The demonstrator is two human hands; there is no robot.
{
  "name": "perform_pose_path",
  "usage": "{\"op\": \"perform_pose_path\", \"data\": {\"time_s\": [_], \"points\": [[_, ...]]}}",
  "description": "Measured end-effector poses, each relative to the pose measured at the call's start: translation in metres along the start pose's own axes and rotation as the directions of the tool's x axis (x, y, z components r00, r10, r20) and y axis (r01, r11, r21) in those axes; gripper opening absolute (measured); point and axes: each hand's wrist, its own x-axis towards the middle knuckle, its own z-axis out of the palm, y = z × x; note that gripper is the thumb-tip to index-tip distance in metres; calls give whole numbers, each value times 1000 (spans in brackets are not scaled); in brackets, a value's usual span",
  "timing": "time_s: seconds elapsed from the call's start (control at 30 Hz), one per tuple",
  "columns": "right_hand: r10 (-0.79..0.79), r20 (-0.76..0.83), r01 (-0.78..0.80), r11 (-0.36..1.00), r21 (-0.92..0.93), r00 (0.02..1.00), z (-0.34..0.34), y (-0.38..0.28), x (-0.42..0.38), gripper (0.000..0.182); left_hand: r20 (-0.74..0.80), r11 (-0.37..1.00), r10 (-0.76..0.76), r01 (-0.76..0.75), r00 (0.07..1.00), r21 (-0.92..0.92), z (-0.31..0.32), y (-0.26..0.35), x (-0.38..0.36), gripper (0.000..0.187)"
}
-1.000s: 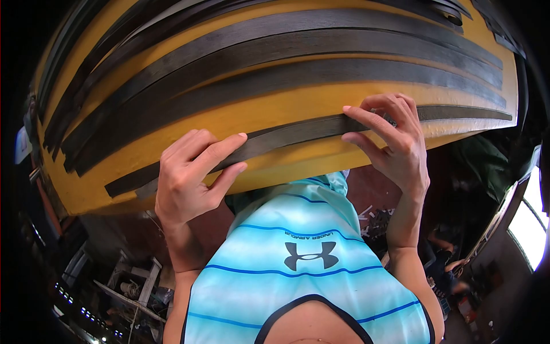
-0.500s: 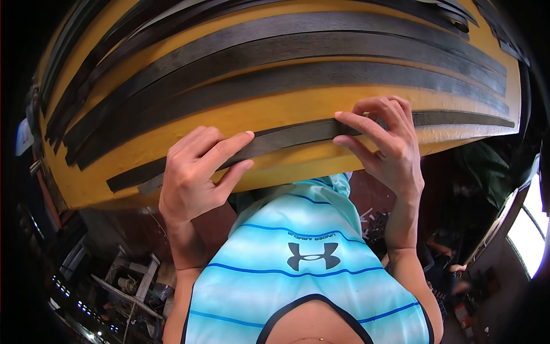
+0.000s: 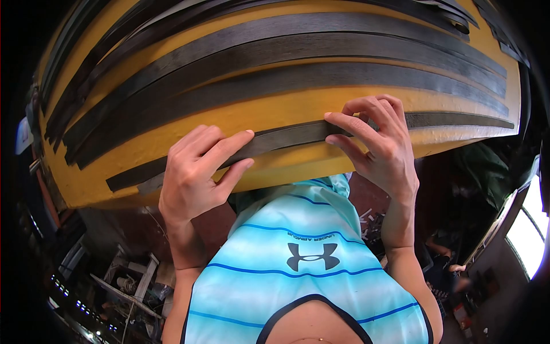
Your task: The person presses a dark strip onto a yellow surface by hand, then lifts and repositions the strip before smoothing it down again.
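Note:
A long dark grey strip (image 3: 292, 136), leather-like in look, lies along the near edge of the yellow work surface (image 3: 286, 103). A second dark strip seems to lie under it, its left end (image 3: 123, 179) showing past my hand. My left hand (image 3: 197, 172) holds the strip's edges between index finger and thumb, left of the middle. To the right, my right hand (image 3: 378, 137) grips the same strip, index finger on the far edge and thumb on the near edge. Its other fingers are curled, and part of the strip is hidden behind them.
Several wide dark strips (image 3: 298, 49) lie side by side farther back on the surface. Loose strips (image 3: 452, 14) curl at the far right. Below are a wooden rack (image 3: 137, 281) at left, white scraps on the floor, and another person (image 3: 444, 266) at right.
My right hand has slid slightly left along the strip, closer to my left hand. The left hand has stayed almost still, and the strips look the same.

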Motion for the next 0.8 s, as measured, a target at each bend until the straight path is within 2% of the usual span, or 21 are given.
{"op": "perform_pose_path", "data": {"time_s": [0.53,0.63,0.73,0.8], "points": [[-15,2,15,1000,-15,1000,4,-1,2,29,-26,1000,9,-9,1000,-13,3,0,-1,47],[-13,8,13,1000,-2,1000,-3,3,-2,36,-25,1000,7,-7,1000,-12,3,2,0,47],[116,16,-114,989,-91,993,-20,8,-11,51,-51,999,22,-24,998,-37,3,5,0,48],[136,13,-134,986,-99,991,-32,17,-18,51,-83,999,25,-22,996,33,3,12,3,44]]}}
